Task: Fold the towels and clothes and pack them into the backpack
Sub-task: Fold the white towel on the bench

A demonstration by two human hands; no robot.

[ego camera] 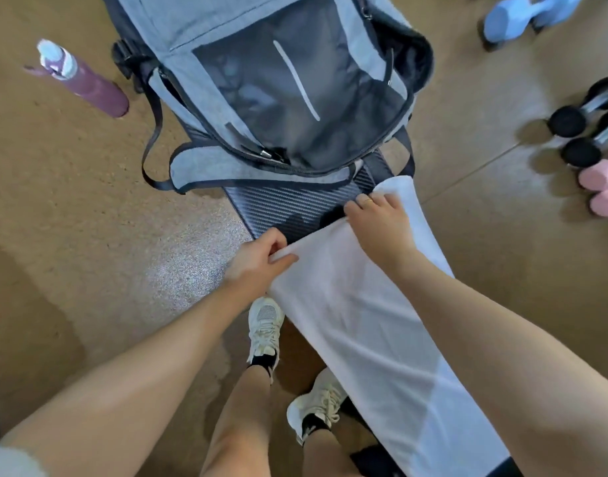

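A long white towel lies stretched along a dark ribbed bench, running from the middle of the view down to the lower right. My left hand pinches the towel's near left corner between thumb and fingers. My right hand grips the towel's far edge, with a fold of cloth bunched beyond the knuckles. A grey backpack sits at the bench's far end, its main compartment unzipped and a dark mesh inner pocket showing. No other clothes are visible.
A maroon water bottle lies on the tan floor at the left. Blue dumbbells sit at the top right, black dumbbells and pink dumbbells at the right edge. My feet in white sneakers stand beside the bench.
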